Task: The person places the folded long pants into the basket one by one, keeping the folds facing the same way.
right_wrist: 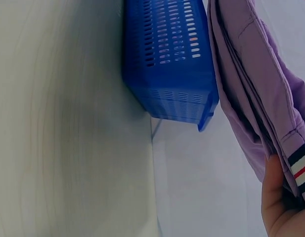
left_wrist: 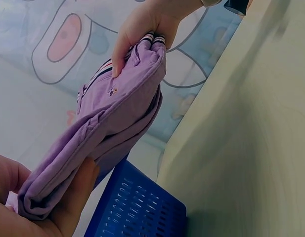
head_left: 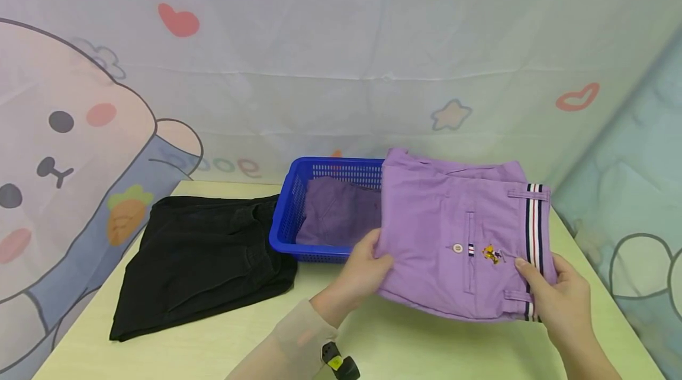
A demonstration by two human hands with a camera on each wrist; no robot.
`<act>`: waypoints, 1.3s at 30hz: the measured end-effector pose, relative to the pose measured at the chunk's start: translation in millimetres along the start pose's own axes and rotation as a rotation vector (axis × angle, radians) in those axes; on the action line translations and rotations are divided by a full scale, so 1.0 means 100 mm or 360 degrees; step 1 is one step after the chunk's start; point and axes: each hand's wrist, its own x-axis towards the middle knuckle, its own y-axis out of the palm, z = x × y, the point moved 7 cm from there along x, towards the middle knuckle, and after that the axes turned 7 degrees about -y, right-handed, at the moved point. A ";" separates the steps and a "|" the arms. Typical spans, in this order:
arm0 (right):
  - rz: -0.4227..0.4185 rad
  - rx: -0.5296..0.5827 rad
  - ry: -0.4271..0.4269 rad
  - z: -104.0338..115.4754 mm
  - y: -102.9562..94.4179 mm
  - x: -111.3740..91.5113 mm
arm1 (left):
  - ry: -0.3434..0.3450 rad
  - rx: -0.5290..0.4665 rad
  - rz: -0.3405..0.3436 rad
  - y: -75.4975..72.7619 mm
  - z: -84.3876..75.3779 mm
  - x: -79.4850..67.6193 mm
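Observation:
A folded pair of lilac trousers (head_left: pixel 426 238) is held up over the table, its striped waistband to the right and a button pocket facing up. My left hand (head_left: pixel 358 273) grips the folded end, thumb on top and fingers beneath, as the left wrist view shows. At the waistband my right hand (head_left: pixel 565 294) pinches the cloth, thumb on the upper face near the small embroidery. Behind the trousers stands a blue plastic basket (head_left: pixel 285 205), its right part hidden by them. Inside it lies a darker purple folded garment (head_left: pixel 341 211).
Black folded trousers (head_left: pixel 202 261) lie on the pale table (head_left: pixel 256 332) to the left, their edge against the basket. A printed cloth backdrop (head_left: pixel 319 42) hangs behind the table and along its right side.

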 end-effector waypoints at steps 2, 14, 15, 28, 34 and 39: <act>0.0010 0.0005 -0.0006 0.00 0.01 0.00 | 0.0001 0.0006 0.0002 0.00 0.00 0.00; 0.0044 -0.0001 -0.0035 0.04 0.04 0.00 | 0.0011 0.0014 -0.0030 -0.05 0.00 0.00; 0.0044 -0.0001 -0.0040 0.05 0.05 0.00 | 0.0012 0.0012 -0.0027 -0.05 0.00 -0.01; 0.0097 -0.0005 -0.0089 0.04 0.11 0.01 | 0.0012 0.0030 -0.0031 -0.08 0.00 0.00; 0.0117 -0.0030 -0.0105 0.08 0.13 0.02 | 0.0024 0.0044 -0.0050 -0.11 -0.01 0.00; 0.0142 -0.0042 -0.0102 0.09 0.16 0.04 | 0.0021 0.0050 -0.0072 -0.14 -0.03 -0.01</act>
